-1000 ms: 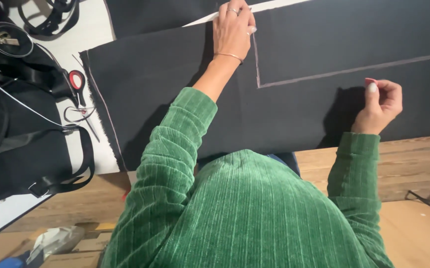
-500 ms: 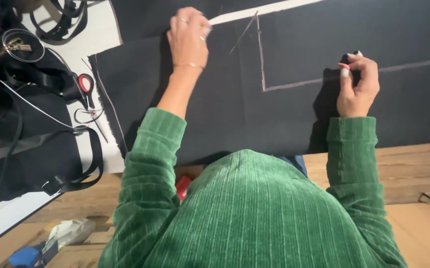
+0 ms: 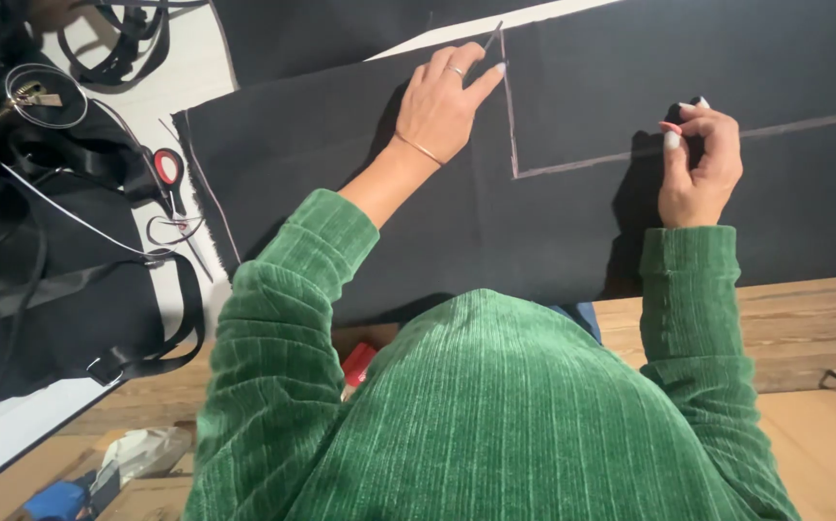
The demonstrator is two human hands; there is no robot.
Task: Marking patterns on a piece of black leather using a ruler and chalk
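Note:
A large black fabric [image 3: 360,183] lies spread out, marked with a pale chalk line [image 3: 572,166] that turns a right angle. My left hand [image 3: 445,104] rests flat on the fabric just left of the line's upright stroke, fingers stretched out. A thin dark stick [image 3: 492,35] lies by the fingertips; I cannot tell if they hold it. My right hand [image 3: 698,169] is pinched on a small dark marking piece [image 3: 693,102] at the line's level stroke. Both arms wear green ribbed velvet sleeves [image 3: 288,289].
Red-handled scissors [image 3: 169,172] lie at the fabric's left edge on a white surface [image 3: 182,68]. Black straps and a bag [image 3: 42,280] with a metal ring [image 3: 47,96] fill the left side. A wooden floor [image 3: 804,328] shows below, with a red object [image 3: 356,363] and a blue item [image 3: 56,500].
My left hand slid right and nearer, up to the chalk corner. My right hand rose from below the level stroke onto it.

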